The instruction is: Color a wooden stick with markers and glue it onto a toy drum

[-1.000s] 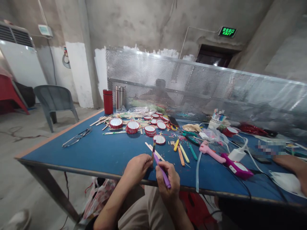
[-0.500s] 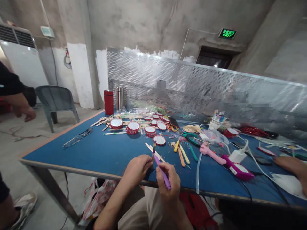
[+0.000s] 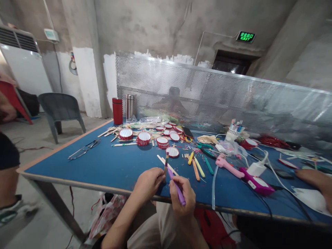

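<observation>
Between the fingers of my left hand [image 3: 149,183] an upright wooden craft stick [image 3: 166,162] is pinched, its upper part coloured in dark bands. My right hand [image 3: 182,193] is closed around a purple marker [image 3: 178,188], whose tip points up at the stick and appears to touch it or lie very near. Just beyond my hands, plain craft sticks [image 3: 168,165] lie on the blue table [image 3: 109,166]. To their right are a yellow marker [image 3: 191,158], an orange marker [image 3: 196,169], a pale yellow marker [image 3: 199,167] and a green marker [image 3: 208,165].
Several red-rimmed drums [image 3: 143,138] stand farther back, beside scattered sticks. Glasses [image 3: 84,149] lie at left. A pink glue gun [image 3: 229,166], purple device [image 3: 256,183] and cables are at right, near another person's hand [image 3: 315,180]. A perforated metal screen [image 3: 155,76] borders the back.
At the far left, a passing person has moved, and a red chair now shows there. My hands, the stick and the purple marker have barely shifted.
</observation>
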`<state>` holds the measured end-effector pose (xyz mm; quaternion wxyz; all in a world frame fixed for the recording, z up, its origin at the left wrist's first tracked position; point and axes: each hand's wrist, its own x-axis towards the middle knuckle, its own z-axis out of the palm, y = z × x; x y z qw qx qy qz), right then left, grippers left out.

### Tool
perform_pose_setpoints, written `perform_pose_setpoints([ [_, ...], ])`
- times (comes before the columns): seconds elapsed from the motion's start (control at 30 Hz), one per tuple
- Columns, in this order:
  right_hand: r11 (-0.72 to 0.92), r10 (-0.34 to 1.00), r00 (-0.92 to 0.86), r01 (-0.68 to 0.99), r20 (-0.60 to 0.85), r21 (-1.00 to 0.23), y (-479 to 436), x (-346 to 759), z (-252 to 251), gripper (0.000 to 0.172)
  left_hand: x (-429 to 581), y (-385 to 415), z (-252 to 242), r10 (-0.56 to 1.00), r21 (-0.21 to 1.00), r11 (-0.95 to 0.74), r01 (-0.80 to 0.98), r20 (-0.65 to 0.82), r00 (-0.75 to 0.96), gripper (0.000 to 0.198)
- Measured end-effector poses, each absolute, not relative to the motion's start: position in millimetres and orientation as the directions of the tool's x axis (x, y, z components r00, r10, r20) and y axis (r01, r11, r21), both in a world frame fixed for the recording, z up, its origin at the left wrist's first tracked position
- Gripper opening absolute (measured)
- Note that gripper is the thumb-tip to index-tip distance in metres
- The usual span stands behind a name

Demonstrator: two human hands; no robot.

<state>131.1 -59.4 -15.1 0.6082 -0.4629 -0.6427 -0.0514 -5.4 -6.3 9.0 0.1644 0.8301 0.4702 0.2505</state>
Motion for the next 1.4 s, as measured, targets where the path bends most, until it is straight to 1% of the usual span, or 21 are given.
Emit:
perform_pose_setpoints([
  [0.13,0.570,0.515,0.159,0.671,0.842,-0.475,-60.2,131.7,-15.1,0.010,-6.1,-5.7,7.6,0.861,0.512,-0.507,0.694,0.264,0.434,0.023],
  [0.23,0.586,0.525,0.114,0.671,0.843,-0.455,-60.0,132.9,-16.2,0.010,-6.4,-5.8,6.8,0.858,0.523,-0.511,0.682,0.271,0.436,0.023],
  [0.43,0.596,0.549,0.080,0.661,0.832,-0.456,-58.9,133.3,-16.3,0.010,-6.8,-6.2,6.6,0.860,0.533,-0.508,0.677,0.270,0.433,0.024],
  [0.67,0.565,0.544,0.178,0.646,0.820,-0.514,-59.3,130.7,-14.2,0.011,-6.6,-6.9,9.0,0.859,0.500,-0.512,0.699,0.273,0.433,0.024],
  [0.97,0.586,0.562,0.095,0.655,0.822,-0.477,-60.2,132.4,-12.6,0.009,-6.2,-6.7,6.7,0.854,0.529,-0.518,0.672,0.282,0.437,0.023],
  [1.17,0.572,0.536,0.188,0.636,0.823,-0.518,-60.2,130.9,-14.8,0.009,-7.4,-7.1,7.8,0.849,0.521,-0.527,0.672,0.291,0.440,0.025],
  [1.4,0.587,0.529,0.113,0.666,0.841,-0.459,-58.7,133.1,-16.8,0.010,-7.0,-6.0,5.6,0.852,0.525,-0.522,0.672,0.288,0.436,0.023],
])
